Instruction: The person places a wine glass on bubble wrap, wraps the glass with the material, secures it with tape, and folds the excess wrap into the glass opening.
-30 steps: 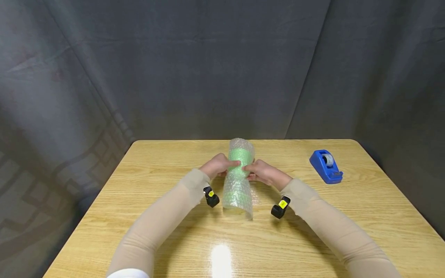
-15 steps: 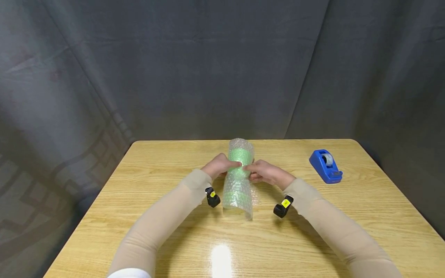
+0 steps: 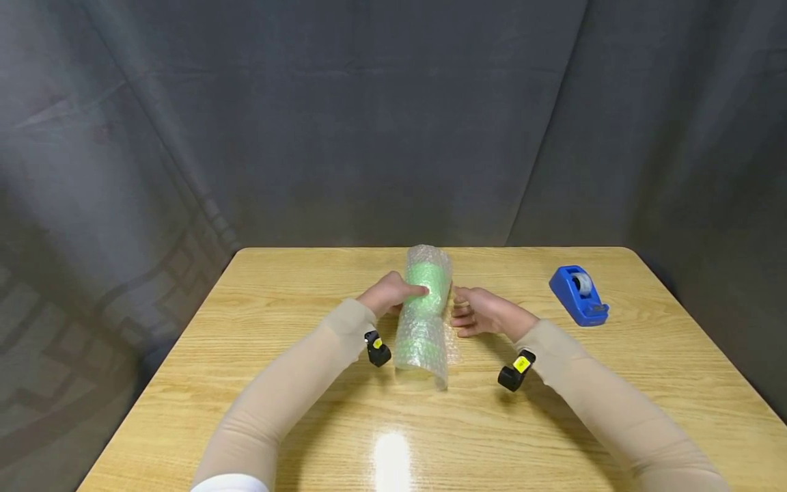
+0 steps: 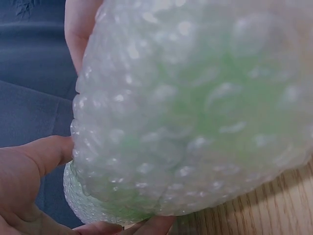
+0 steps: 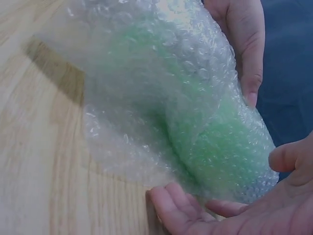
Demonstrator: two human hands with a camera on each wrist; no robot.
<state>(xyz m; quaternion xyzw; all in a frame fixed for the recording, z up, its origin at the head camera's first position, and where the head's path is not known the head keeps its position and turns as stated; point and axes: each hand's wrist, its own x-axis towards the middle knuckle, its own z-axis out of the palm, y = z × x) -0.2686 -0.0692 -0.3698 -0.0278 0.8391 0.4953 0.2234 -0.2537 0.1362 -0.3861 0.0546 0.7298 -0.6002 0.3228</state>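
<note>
A green object wrapped in bubble wrap (image 3: 421,342) lies lengthwise on the wooden table, narrowed in the middle; what the object is stays unclear under the film. My left hand (image 3: 389,294) grips the roll from its left side, thumb (image 4: 56,149) pressed on top and fingers reaching beneath. On the other side, my right hand (image 3: 488,313) is beside the roll with its thumb lifted off. Its fingertips (image 5: 168,198) are right at the edge of a loose bubble-wrap flap (image 5: 127,152) that spreads on the table.
Toward the back right of the table (image 3: 295,410) stands a blue tape dispenser (image 3: 578,295) with a roll of clear tape in it. A dark grey curtain (image 3: 381,137) hangs behind the table. Black wrist cameras hang below both sleeves.
My right hand has let go of the roll and moved to the right, its fingers loosening. The left hand keeps its hold, and the roll stays in place.
</note>
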